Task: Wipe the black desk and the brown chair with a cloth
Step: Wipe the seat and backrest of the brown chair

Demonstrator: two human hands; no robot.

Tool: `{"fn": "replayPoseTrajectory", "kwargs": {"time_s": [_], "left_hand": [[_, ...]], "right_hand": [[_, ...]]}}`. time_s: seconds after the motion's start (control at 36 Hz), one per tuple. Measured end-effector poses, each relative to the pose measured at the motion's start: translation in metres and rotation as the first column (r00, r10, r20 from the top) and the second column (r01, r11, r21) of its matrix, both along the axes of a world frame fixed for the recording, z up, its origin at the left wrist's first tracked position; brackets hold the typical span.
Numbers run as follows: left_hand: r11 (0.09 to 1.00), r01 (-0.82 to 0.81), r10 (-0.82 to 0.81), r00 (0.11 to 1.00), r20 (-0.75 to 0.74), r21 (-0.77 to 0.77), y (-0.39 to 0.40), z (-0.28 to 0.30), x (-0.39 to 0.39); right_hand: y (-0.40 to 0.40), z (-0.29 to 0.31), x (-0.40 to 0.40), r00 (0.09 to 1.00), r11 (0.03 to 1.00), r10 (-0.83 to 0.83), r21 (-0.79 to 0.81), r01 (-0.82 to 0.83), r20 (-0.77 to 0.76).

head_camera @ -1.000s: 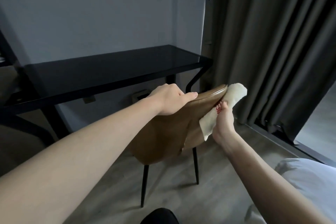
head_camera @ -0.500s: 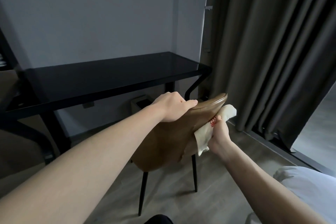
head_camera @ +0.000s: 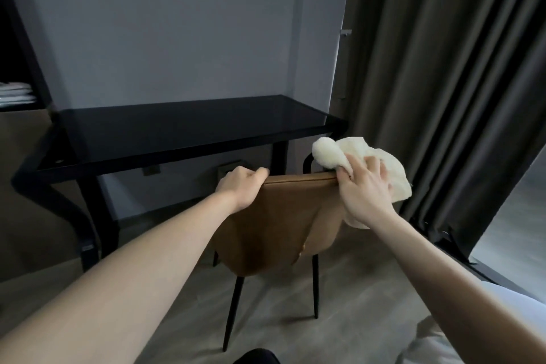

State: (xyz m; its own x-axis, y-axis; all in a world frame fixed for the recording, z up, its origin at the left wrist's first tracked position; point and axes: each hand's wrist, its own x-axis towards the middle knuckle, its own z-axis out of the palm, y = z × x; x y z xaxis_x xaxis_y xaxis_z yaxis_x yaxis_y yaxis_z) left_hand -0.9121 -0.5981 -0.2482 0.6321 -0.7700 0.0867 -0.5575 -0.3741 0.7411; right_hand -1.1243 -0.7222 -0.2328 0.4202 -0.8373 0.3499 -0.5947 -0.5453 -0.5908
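R hand (head_camera: 365, 189) w/ cloth (head_camera: 381, 165) has moved from chair (head_camera: 280, 221) back's side up onto top edge, fingers spread pressing it, L hand (head_camera: 240, 186) gripping edge, so prob chair wiping continues; bench (head_camera: 189, 130) beyond.

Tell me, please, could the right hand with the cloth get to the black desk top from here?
Probably yes: the right hand presses the cloth on the chair top beside the desk corner, nothing between.
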Motion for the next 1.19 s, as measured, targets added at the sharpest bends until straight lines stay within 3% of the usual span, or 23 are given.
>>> {"fn": "replayPoseTrajectory", "kwargs": {"time_s": [0.14, 0.25, 0.56, 0.75, 0.83, 0.94, 1.19], "left_hand": [[0.998, -0.041, 0.040, 0.998, -0.048, -0.038, -0.006, -0.006, 0.007], [0.999, -0.047, 0.045, 0.997, -0.066, -0.026, -0.010, -0.007, 0.009], [0.996, -0.084, 0.081, 0.989, -0.123, -0.021, -0.007, -0.003, 0.000], [0.999, -0.041, 0.042, 0.985, -0.168, 0.007, 0.002, 0.007, -0.005], [0.999, -0.043, 0.040, 0.974, -0.224, -0.011, 0.000, 0.003, 0.001], [1.000, -0.003, 0.003, 0.996, -0.085, 0.006, 0.001, 0.004, -0.001], [0.989, 0.144, -0.145, 0.989, -0.031, -0.025, -0.007, -0.009, 0.019]], "right_hand": [[0.011, 0.005, 0.030, 0.982, 0.985, 0.041, -0.159, -0.071, -0.186], [0.006, 0.001, 0.028, 0.987, 0.966, 0.047, -0.245, -0.084, -0.153], [-0.008, 0.023, 0.025, 0.978, 0.999, -0.024, -0.044, 0.015, -0.208], [0.050, 0.008, 0.034, 0.959, 0.961, 0.104, -0.222, -0.165, -0.264], [0.043, 0.010, 0.030, 0.964, 0.955, 0.117, -0.238, -0.176, -0.240], [0.018, 0.012, 0.025, 0.979, 0.973, 0.075, -0.200, -0.113, -0.190], [0.010, -0.002, 0.033, 0.997, 0.977, -0.022, -0.214, 0.006, -0.070]]}}
